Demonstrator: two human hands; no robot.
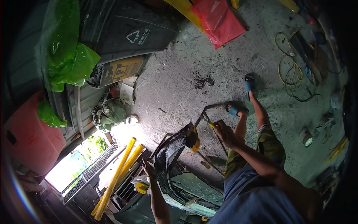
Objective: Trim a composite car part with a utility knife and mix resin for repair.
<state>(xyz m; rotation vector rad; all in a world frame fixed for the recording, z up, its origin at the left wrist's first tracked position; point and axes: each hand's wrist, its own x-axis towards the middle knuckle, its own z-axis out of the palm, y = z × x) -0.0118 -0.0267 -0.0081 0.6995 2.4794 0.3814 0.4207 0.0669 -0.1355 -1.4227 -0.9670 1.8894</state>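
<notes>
I stand on a concrete floor in blue slippers (234, 109), looking down at a black curved frame (172, 148) with cracked glass (195, 187) lying under it. My left hand (149, 165) grips the frame's left edge. My right hand (225, 133) is closed on a thin yellow-handled tool (212, 125), its tip against a thin metal bar (206, 111) that rises from the frame. An orange-yellow piece (194, 140) sits on the frame's top, between my two hands.
A black recycling bin (126, 30) and green plastic bags (65, 56) lie at the upper left, a red bag (218, 20) at the top. Yellow bars (116, 174) lean on a metal grate (89, 172). A coiled yellow cable (289, 71) and a tin can (306, 137) are on the right.
</notes>
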